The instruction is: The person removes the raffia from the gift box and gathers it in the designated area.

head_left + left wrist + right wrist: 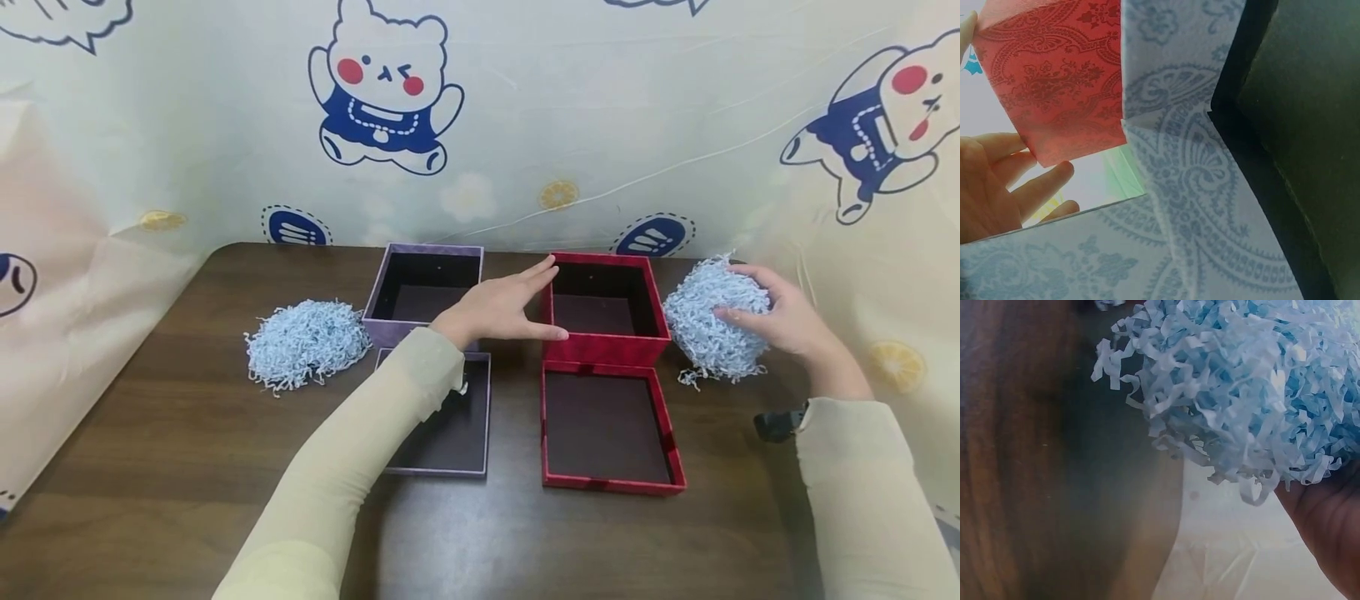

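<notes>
In the head view, my right hand (791,321) grips a clump of light blue shredded paper (712,312) at the right, thumb and fingers around its right side. Close up in the right wrist view, the paper strands (1229,394) cover most of the fingers. My left hand (498,310) reaches over beside the open red box (603,348), its thumb and fingers spread along the box's left side. The left wrist view has those straight fingers at the edges of the patterned red wall (1054,81); firm contact is hard to tell.
A purple box (390,333) stands open left of the red one. In front lie a purple lid (442,472) and a red lid (611,425), insides up. Another blue shredded-paper heap (307,343) sits at the left. A printed curtain (510,100) hangs behind the table (165,450).
</notes>
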Tool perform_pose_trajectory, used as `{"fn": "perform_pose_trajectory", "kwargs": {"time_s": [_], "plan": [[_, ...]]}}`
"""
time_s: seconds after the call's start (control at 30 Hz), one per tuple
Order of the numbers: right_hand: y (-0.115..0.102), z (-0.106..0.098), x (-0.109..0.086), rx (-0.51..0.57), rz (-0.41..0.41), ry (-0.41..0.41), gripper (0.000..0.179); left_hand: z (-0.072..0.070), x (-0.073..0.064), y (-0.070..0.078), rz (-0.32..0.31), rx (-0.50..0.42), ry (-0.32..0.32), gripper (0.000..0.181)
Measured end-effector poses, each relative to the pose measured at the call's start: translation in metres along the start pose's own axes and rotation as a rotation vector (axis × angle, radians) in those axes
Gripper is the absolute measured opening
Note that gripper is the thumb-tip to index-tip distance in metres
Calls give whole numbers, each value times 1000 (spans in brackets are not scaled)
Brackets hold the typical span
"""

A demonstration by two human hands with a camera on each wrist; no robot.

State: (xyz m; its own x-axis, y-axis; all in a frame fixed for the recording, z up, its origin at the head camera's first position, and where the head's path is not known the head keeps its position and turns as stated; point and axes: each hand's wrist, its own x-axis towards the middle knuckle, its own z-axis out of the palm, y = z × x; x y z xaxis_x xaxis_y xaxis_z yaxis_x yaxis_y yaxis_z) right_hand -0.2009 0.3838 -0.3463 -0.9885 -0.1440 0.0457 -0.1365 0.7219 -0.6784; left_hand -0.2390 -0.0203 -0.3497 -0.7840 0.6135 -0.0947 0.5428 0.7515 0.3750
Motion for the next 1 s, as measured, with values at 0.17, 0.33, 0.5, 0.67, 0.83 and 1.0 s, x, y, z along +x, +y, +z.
{"fn": "perform_pose_trajectory", "kwargs": {"time_s": [0.17,0.33,0.5,0.67,0.83,1.0], "plan": [[3,5,2,-9,12,-37,74,1,1,-1,-3,4,7,106],[7,10,2,-36,28,-70,75,1,2,-2,0,5,8,106],[11,14,2,-40,24,-89,73,1,2,-2,-8,6,5,106],[14,17,2,-60,12,-110,72,2,1,-3,-9,9,2,106],[17,20,1,-102,13,-143,75,2,0,-3,-11,6,-5,106],[22,20,-1,-107,20,-163,77,1,0,-2,1,3,-1,107]]}}
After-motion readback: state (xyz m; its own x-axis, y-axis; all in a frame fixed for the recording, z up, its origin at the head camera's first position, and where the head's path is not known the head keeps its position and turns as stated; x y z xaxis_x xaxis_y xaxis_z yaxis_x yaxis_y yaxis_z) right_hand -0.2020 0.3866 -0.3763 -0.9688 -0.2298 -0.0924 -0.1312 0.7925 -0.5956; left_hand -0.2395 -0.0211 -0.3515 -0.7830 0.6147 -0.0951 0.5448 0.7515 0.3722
